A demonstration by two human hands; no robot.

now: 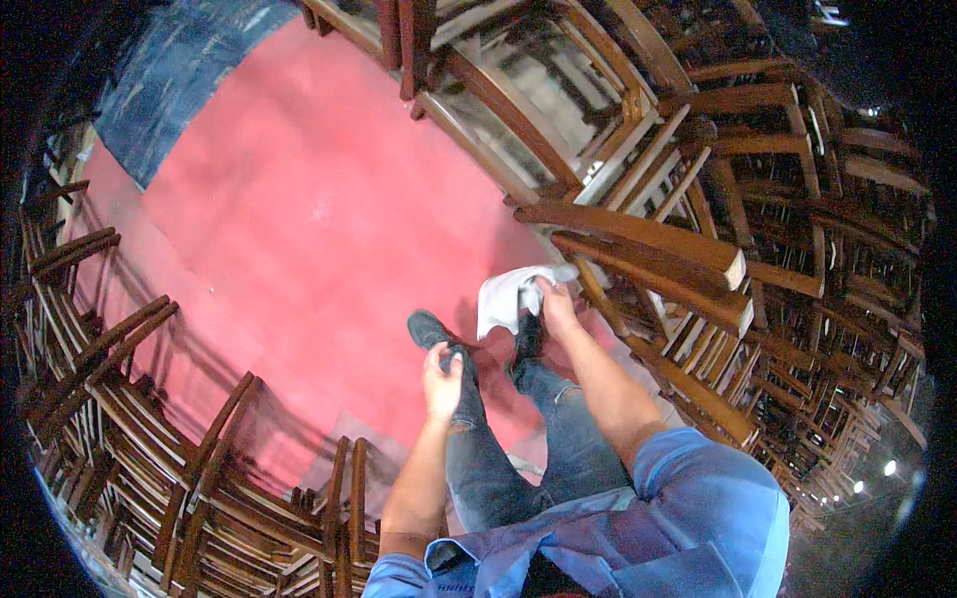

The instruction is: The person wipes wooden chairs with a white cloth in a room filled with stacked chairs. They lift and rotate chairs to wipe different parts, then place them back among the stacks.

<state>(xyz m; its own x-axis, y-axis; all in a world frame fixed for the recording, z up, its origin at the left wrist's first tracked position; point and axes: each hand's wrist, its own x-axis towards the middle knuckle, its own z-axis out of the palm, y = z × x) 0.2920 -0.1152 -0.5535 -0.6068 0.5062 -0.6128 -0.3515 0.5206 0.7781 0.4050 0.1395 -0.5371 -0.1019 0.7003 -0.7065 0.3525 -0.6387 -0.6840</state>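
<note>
My right hand [556, 304] is closed on a white cloth [498, 302], which hangs to the left of the fingers, in front of my legs. The nearest wooden piece to it is a brown chair frame [638, 231] on the right, its legs pointing toward me. My left hand [442, 387] hangs over my left leg with its fingers loosely bent and apart, and nothing shows in it. Both forearms are bare below blue sleeves.
Stacked wooden chair frames [797, 199] crowd the right side and top. More brown frames [199, 458] line the lower left. Between them lies a red floor covering [299, 219], with a dark blue patch [179, 90] at the far left. My shoes stand on the red.
</note>
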